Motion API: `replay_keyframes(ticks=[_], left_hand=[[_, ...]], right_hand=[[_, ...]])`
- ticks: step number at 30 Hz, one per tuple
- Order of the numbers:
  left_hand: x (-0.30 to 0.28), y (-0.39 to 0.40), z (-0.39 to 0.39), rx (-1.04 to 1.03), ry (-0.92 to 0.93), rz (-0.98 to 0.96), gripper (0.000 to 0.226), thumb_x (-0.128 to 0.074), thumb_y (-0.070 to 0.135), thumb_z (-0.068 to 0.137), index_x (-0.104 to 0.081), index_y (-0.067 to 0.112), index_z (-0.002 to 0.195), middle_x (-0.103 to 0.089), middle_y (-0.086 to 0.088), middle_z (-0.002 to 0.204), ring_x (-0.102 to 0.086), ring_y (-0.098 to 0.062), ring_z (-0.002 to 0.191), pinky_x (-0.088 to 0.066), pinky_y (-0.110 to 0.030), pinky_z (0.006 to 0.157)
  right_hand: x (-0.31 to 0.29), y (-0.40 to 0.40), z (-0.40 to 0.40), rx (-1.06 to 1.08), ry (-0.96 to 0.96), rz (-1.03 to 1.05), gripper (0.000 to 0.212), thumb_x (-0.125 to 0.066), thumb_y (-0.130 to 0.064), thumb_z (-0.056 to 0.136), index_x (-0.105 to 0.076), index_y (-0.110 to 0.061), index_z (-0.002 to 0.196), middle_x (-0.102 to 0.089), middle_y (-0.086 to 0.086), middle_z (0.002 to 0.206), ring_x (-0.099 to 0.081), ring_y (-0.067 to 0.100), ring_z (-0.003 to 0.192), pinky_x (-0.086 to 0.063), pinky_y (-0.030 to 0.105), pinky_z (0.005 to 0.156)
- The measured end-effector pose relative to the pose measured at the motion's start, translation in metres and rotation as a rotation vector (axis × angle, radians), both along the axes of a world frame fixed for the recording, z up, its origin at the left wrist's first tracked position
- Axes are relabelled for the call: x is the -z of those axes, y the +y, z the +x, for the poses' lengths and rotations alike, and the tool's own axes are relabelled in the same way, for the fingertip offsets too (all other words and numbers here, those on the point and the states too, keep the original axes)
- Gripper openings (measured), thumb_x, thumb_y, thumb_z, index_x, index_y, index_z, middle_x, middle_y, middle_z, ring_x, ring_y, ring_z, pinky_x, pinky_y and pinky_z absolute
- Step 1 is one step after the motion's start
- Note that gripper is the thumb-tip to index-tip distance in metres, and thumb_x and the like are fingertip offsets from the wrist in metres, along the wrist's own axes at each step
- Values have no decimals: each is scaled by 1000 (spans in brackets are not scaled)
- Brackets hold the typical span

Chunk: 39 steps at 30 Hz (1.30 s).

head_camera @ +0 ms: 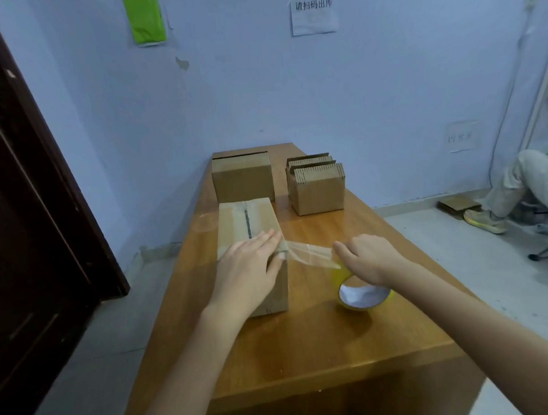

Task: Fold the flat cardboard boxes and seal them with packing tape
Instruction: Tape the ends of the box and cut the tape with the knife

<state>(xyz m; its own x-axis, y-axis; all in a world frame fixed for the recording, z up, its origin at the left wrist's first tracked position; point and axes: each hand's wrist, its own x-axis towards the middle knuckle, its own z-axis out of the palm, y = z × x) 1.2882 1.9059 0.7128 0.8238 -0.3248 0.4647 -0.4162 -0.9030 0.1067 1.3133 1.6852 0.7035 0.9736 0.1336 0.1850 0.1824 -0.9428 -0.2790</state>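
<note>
Pale blue walls close in behind a long wooden desk (323, 348) that carries all the work. Nearest the person stands a folded cardboard box (251, 218), its top seam already covered lengthwise by a strip of clear tape. The left hand (247, 270) lies flat on the near end of that box, fingers (262, 240) straight and close together, pressing down where the tape runs over the box's right edge. From that edge a stretch of clear tape (307, 253) spans the gap to a yellow tape roll (361, 293), held just right of the box and apparently just above the desk. The right hand (372, 259) grips the roll from above, its fingers curled around it. Beyond the box, toward the wall, stands a second folded box (243, 180), and right of that one a bundle of flat cardboard boxes (316, 185) stands on edge. Judging by this, one box looks finished, the box in hand is partly sealed and needs its current strip torn off and smoothed down, and the flat bundle is not yet folded, so most of the job seems to lie ahead.
</note>
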Motion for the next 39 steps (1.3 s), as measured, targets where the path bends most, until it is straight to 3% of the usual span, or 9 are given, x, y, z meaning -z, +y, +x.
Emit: replay_keyframes(ticks=[6,11,14,17,19,21,28,35,39], left_hand=[[-4,6,-7,-13,108,56,62,-46,41,96,-15,33,150,-18,16,155,-18,-4,142,-13,-26,114],[-15,5,-7,-15,160,3,57,-48,37,97,-23,34,148,-25,16,153,-27,-10,139,-22,-30,113],[-16,9,-4,-25,230,-29,55,-48,38,97,-26,38,146,-27,18,151,-32,-18,137,-28,-35,111],[-15,12,-1,-4,261,-67,52,-47,36,97,-29,40,145,-28,20,150,-33,-19,136,-25,-36,112],[-13,14,1,8,260,-86,51,-49,35,97,-32,40,144,-30,19,150,-33,-18,137,-25,-35,112],[-11,16,4,31,275,-114,53,-52,32,95,-33,40,143,-32,19,149,-31,-17,138,-27,-37,113],[-11,18,5,39,277,-131,58,-58,29,92,-34,39,144,-31,21,149,-29,-14,139,-25,-36,114],[-13,20,4,54,298,-152,60,-60,28,90,-34,39,143,-30,22,149,-28,-13,139,-23,-34,115],[-14,18,2,49,292,-148,60,-59,29,91,-33,39,144,-29,22,149,-28,-14,138,-22,-34,114]], right_hand=[[-2,9,0,-5,-119,-268,49,-16,-37,103,-33,-15,62,-38,-2,53,-34,18,48,-23,28,47],[10,11,3,30,-82,-248,43,-17,-40,103,-31,-17,69,-39,-2,65,-36,17,54,-26,28,50],[8,15,0,82,-202,-236,40,-18,-37,103,-49,-16,92,-47,-1,88,-46,19,78,-36,30,70],[-1,29,-11,-30,-247,121,39,-26,-32,103,-55,-16,124,-54,0,119,-51,17,108,-41,28,90],[-7,49,-23,-163,-193,395,41,-30,-29,103,-47,-13,137,-49,-1,135,-45,13,123,-33,21,99],[-4,67,-31,-269,-154,486,42,-32,-27,103,-43,-12,141,-44,-1,142,-39,10,131,-27,18,103],[31,82,-32,-238,-4,541,54,-30,-36,103,-13,-21,153,-23,-7,157,-19,11,144,-17,24,114],[41,92,-33,-199,91,537,63,-29,-49,100,-11,-22,154,-5,-6,160,3,8,147,-3,30,120],[30,89,-34,-196,60,533,61,-33,-43,101,-9,-22,154,-1,-5,161,6,7,146,0,34,120]])
